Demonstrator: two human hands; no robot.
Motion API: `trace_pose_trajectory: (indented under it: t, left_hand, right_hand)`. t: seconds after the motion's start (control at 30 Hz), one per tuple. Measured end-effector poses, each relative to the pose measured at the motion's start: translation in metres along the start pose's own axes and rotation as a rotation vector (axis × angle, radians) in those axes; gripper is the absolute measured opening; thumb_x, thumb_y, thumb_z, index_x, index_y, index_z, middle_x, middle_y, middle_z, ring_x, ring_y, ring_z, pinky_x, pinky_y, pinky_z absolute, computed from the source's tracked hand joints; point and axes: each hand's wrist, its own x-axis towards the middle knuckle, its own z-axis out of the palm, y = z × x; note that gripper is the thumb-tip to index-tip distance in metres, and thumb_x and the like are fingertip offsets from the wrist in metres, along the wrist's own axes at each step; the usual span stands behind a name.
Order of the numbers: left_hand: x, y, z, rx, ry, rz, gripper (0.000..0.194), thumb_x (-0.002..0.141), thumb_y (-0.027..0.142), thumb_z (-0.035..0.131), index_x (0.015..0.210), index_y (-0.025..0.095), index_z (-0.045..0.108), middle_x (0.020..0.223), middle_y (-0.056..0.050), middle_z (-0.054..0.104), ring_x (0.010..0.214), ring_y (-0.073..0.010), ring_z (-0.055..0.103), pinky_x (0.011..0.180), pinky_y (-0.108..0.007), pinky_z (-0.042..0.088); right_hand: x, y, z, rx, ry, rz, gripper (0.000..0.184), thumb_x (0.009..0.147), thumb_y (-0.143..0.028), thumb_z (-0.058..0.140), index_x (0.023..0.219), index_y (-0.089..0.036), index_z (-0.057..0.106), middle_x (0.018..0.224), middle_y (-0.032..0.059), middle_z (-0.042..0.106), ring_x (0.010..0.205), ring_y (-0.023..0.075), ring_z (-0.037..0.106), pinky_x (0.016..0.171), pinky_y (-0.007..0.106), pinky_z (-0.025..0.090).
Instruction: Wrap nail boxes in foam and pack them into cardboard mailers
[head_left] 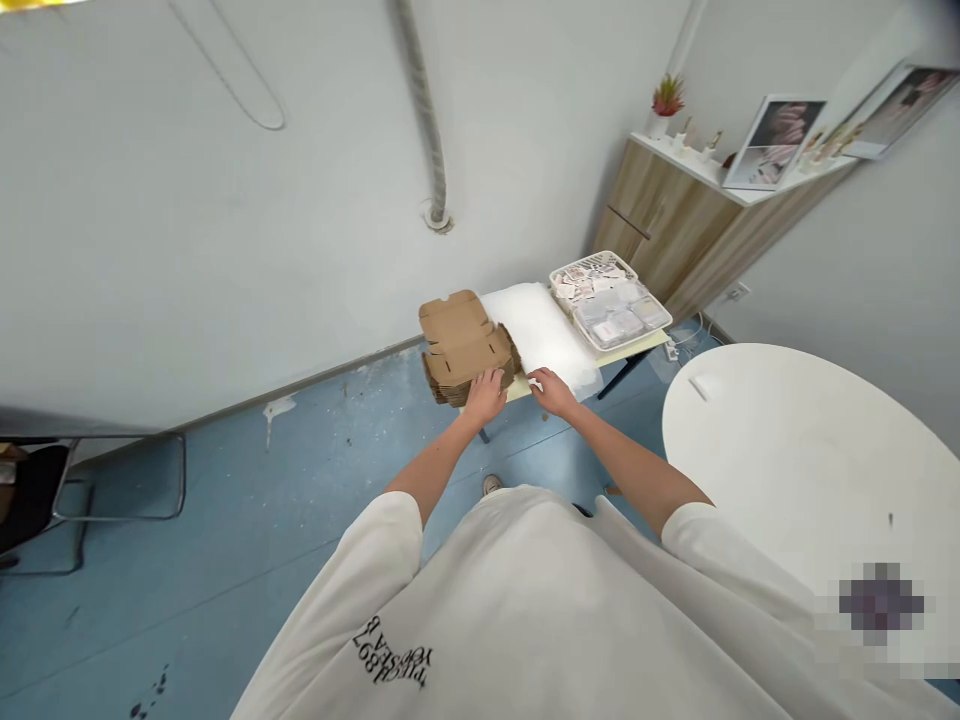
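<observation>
A stack of flat brown cardboard box blanks point(466, 350) lies at the left end of a small pale yellow table. My left hand point(487, 396) rests on its near edge, fingers lying flat on the top blank. Beside the stack is a pile of thin white sheets point(544, 335), possibly foam; their exact material is unclear. My right hand point(555, 393) is at the near left corner of that pile, with bent fingers pinching a bit of the white sheet. The two hands are a short distance apart.
A white basket point(664, 318) with cards and clear packets stands on the table's right end. A wooden cabinet point(637, 195) with picture frames is behind it. At right is a round white table point(795, 430); at far left, a metal-framed chair point(182, 480).
</observation>
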Motion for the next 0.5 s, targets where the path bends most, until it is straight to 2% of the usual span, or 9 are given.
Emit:
trace_pose_trajectory:
  t: [0.13,0.23,0.33,0.5]
  left_hand:
    - [0.004,-0.066,-0.018,0.084,-0.040,-0.036,0.047,0.097,0.037,0.053,0.140,0.017,0.049,0.149,-0.017,0.047,0.137,-0.0330,0.045,0.118,-0.048,0.030]
    - [0.005,-0.100,-0.024,0.125,-0.098,-0.066,0.054,0.092,0.046,0.062,0.136,0.017,0.053,0.149,-0.019,0.047,0.145,-0.0354,0.036,0.122,-0.052,0.021]
    - [0.004,-0.119,-0.025,0.120,-0.128,-0.112,0.056,0.090,0.052,0.063,0.132,0.016,0.057,0.148,-0.019,0.048,0.146,-0.0366,0.034,0.123,-0.053,0.019]
    - [0.000,-0.133,-0.018,0.048,-0.160,-0.168,0.050,0.094,0.054,0.056,0.126,0.016,0.062,0.137,-0.017,0.058,0.137,-0.0352,0.046,0.122,-0.051,0.020]
  right_hand:
    - [0.049,-0.039,0.020,-0.169,-0.050,-0.129,0.034,0.097,-0.018,0.051,0.127,-0.019,0.064,0.126,0.0120,0.063,0.116,0.0258,0.059,0.097,0.037,0.048]
    - [0.076,-0.058,0.033,-0.263,-0.103,-0.162,0.035,0.098,-0.021,0.051,0.130,-0.019,0.064,0.132,0.0129,0.062,0.119,0.0279,0.058,0.099,0.040,0.045]
    - [0.094,-0.066,0.042,-0.330,-0.168,-0.166,0.041,0.096,-0.026,0.055,0.136,-0.019,0.060,0.143,0.0134,0.056,0.127,0.0303,0.053,0.106,0.043,0.041]
    - [0.111,-0.063,0.043,-0.391,-0.269,-0.122,0.047,0.097,-0.037,0.056,0.139,-0.016,0.056,0.145,0.0163,0.055,0.135,0.0312,0.048,0.111,0.044,0.036]
